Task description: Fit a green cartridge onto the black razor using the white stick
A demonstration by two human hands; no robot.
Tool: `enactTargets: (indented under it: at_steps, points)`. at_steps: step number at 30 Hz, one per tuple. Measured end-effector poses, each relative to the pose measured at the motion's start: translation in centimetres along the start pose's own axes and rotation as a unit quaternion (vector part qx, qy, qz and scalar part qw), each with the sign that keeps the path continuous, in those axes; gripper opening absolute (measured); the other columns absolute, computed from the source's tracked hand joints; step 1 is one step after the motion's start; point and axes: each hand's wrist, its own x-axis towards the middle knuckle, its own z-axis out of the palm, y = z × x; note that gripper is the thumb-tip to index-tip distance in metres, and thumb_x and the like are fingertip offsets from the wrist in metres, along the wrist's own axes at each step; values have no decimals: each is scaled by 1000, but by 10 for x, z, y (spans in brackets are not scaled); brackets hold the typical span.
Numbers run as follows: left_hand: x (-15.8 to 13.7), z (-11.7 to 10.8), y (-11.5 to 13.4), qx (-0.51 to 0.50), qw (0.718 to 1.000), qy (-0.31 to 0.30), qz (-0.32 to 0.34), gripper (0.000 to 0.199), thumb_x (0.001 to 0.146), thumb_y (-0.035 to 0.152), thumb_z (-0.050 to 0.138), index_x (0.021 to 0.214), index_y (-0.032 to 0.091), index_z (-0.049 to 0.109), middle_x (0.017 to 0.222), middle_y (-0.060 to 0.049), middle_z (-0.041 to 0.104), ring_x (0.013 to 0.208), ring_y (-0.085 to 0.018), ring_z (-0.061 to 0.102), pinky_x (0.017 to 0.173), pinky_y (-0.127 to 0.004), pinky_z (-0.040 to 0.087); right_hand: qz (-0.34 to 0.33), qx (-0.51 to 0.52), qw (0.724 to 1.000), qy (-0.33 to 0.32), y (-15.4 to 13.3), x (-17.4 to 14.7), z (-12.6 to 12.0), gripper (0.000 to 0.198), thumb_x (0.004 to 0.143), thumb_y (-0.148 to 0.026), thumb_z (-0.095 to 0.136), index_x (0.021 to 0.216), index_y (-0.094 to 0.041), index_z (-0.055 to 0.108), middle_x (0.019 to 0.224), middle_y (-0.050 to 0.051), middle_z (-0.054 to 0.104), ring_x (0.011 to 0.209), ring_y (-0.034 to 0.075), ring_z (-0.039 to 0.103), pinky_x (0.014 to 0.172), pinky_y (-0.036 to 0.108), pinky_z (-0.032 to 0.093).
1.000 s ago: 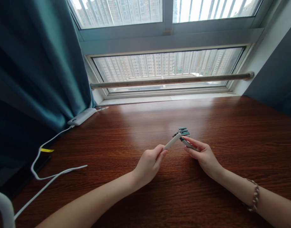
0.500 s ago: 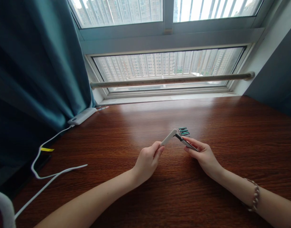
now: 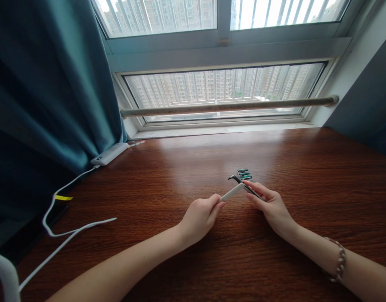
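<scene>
My left hand (image 3: 203, 216) is closed around the lower end of a slim white stick (image 3: 232, 192) with a rounded tip. What kind of stick it is I cannot make out. Pinched in my right hand (image 3: 271, 206) is a dark razor handle (image 3: 236, 179) with a bent neck that points up and left; no blade head shows on it. The stick's tip lies across the handle close to my right fingertips; whether they touch I cannot tell. Just behind the handle, a small pack of several green-and-dark razor cartridges (image 3: 243, 173) rests on the table, partly covered.
Brown wood-grain table (image 3: 168, 167) reaches to the window sill. On the left, a white power strip or box (image 3: 110, 154) sits by the blue curtain (image 3: 86, 105), with a white cable (image 3: 86, 226) looping forward. A yellow tag (image 3: 63, 198) lies beside the cable.
My left hand has moved slightly right and down, sliding the white stick's tip from the razor neck toward my right fingers. My right hand and the cartridges have stayed nearly still.
</scene>
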Motion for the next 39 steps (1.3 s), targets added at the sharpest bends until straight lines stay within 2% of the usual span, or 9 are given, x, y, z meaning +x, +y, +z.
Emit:
enactTargets:
  at_steps: [4,10,13,16,19,22,28,33,39]
  points:
    - [1,0,-3,18,999,30,-25,27,87,35,30,73,19,46,55,3,44,49,-9,38,50,-21,27,2,9,1000,14,-1,0,1,37,74,-34,58,109,-23,59,89,5,58,79,17,52,61,28,42]
    - [1,-1,-1,17,1000,-12,6,25,87,35,31,78,19,48,56,3,45,50,-9,41,52,-20,29,11,6,1000,-15,-1,-1,0,34,75,-31,58,108,-24,59,94,4,56,72,12,50,55,23,37]
    - [1,-1,-2,16,999,18,-21,28,88,36,30,73,19,46,55,3,45,50,-9,41,51,-20,29,40,20,999,1,1,-1,-1,40,72,-32,62,111,-23,57,96,4,58,72,13,52,59,24,39]
    - [1,0,-4,-15,999,37,-31,28,88,37,29,78,19,48,54,3,45,49,-9,41,51,-21,29,55,19,998,7,1,0,-1,41,70,-33,63,109,-22,57,98,4,60,77,15,54,66,26,41]
    - [0,1,-5,-85,995,36,-25,28,88,37,29,86,18,49,51,4,43,46,-9,40,50,-21,30,29,1,1000,-9,-1,0,-1,30,71,-31,62,99,-20,62,96,5,60,86,18,53,75,29,40]
    - [1,2,-4,-153,988,22,-28,30,88,39,29,83,16,48,48,5,43,44,-9,40,49,-21,31,-12,-21,1000,-7,-3,1,-2,22,72,-28,62,92,-21,64,93,4,58,90,18,51,81,29,37]
    - [5,0,-6,-266,961,28,-71,36,87,43,29,88,14,49,44,6,40,40,-7,35,44,-20,29,-37,23,998,38,-2,5,-6,23,68,-26,66,91,-25,67,93,3,55,90,17,49,82,30,37]
    - [5,1,-4,-304,950,-31,-61,39,87,43,28,91,13,52,43,5,42,37,-6,33,41,-18,27,-2,69,996,56,3,7,-8,25,64,-25,69,90,-27,67,90,1,61,86,17,52,80,30,39]
    - [4,0,-2,-336,940,-25,-59,41,87,45,26,90,12,50,42,6,40,35,-6,31,39,-18,25,48,108,992,42,7,8,-9,29,62,-26,71,91,-27,68,93,3,65,87,19,55,87,37,37]
